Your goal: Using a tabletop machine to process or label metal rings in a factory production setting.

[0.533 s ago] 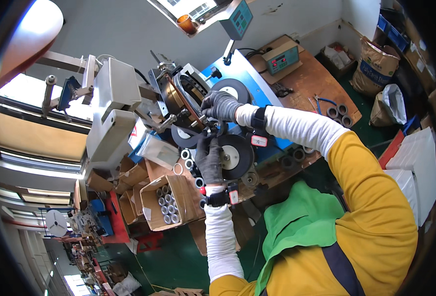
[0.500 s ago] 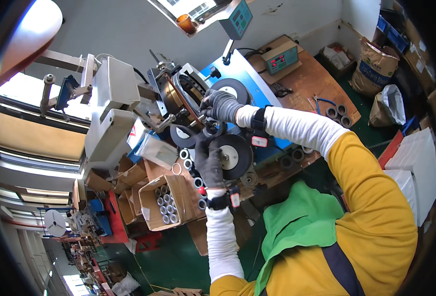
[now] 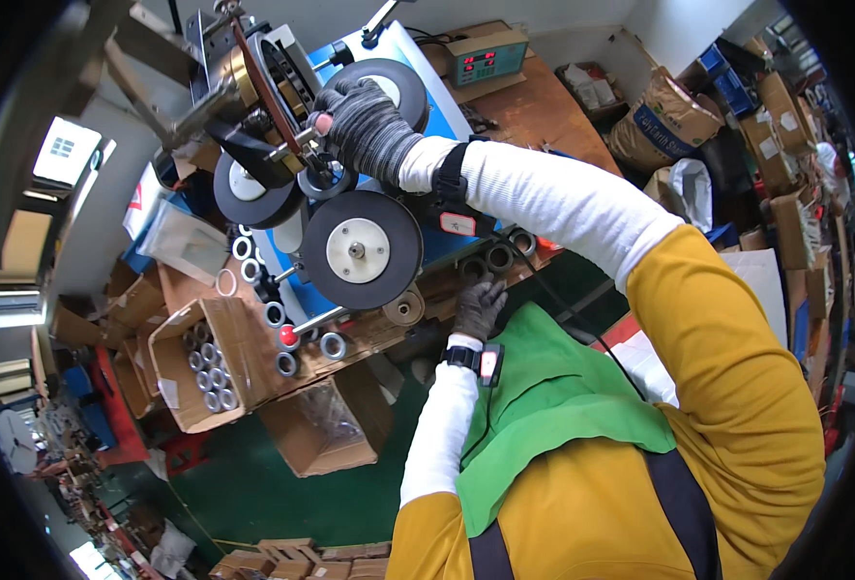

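Low in front of the bench, my left hand (image 3: 481, 304), in a dark grey glove, reaches with stretched fingers to a dark ring (image 3: 472, 267) at the edge; whether it touches is unclear. Beside that ring lies another dark ring (image 3: 499, 256). My right hand (image 3: 365, 126), in a striped grey glove with a bare thumb tip, is curled closed at the ring-winding machine (image 3: 244, 87); what it pinches is hidden. Below it, a ring-shaped coil (image 3: 327, 180) sits among black rubber rollers. The front roller (image 3: 360, 249) has a white hub.
An open carton (image 3: 205, 387) of silvery rings stands at the bench's left, with loose rings (image 3: 274, 314) beside it. A red-knobbed rod (image 3: 289, 334) sticks out in front. Behind stands a control box (image 3: 486, 63) with red digits. A lower carton (image 3: 331, 425) holds clear plastic.
My left hand has left the coil between the rollers and come down to the rings at the bench's front edge. The right hand stays at the machine. The view has shifted closer.
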The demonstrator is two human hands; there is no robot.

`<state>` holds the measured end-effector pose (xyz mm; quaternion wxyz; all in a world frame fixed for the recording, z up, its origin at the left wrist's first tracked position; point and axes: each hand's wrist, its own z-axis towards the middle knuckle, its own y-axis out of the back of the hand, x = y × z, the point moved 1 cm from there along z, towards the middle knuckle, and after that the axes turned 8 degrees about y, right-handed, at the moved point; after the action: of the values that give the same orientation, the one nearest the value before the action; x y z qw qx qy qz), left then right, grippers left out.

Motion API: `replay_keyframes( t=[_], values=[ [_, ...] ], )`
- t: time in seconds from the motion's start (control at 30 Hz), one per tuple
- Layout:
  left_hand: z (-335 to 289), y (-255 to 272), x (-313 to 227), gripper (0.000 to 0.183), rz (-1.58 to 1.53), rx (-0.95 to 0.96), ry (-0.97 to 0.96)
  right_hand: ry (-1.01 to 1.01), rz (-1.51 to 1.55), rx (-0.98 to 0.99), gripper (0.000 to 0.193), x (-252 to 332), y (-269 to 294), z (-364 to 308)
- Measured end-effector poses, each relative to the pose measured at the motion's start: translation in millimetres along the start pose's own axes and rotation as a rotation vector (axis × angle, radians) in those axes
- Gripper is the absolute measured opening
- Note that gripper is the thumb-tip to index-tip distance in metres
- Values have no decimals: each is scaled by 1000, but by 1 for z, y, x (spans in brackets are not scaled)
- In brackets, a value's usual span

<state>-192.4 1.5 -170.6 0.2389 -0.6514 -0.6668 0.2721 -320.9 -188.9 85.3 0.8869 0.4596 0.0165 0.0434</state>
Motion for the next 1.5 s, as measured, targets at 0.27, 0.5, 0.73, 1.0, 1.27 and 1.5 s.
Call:
replay_keyframes(
  t=[0.27,0.5,0.73,1.0,1.27,1.5],
  values=[
    [79,17,11,23,-434,80,-85,20,30,30,22,10,-5,-2],
    [41,133,16,26,-300,98,114,37,2,-108,18,-4,-5,-6],
    [67,171,13,26,597,-163,-7,96,49,-195,20,-3,-16,-4],
    [-17,300,-11,25,414,-245,15,65,68,-162,17,18,-13,3],
    [-260,414,-62,25,-38,-694,-291,67,95,-109,26,6,-5,-3],
    [-386,425,-72,12,84,-988,-481,-79,149,49,27,1,2,-8]
  ],
)
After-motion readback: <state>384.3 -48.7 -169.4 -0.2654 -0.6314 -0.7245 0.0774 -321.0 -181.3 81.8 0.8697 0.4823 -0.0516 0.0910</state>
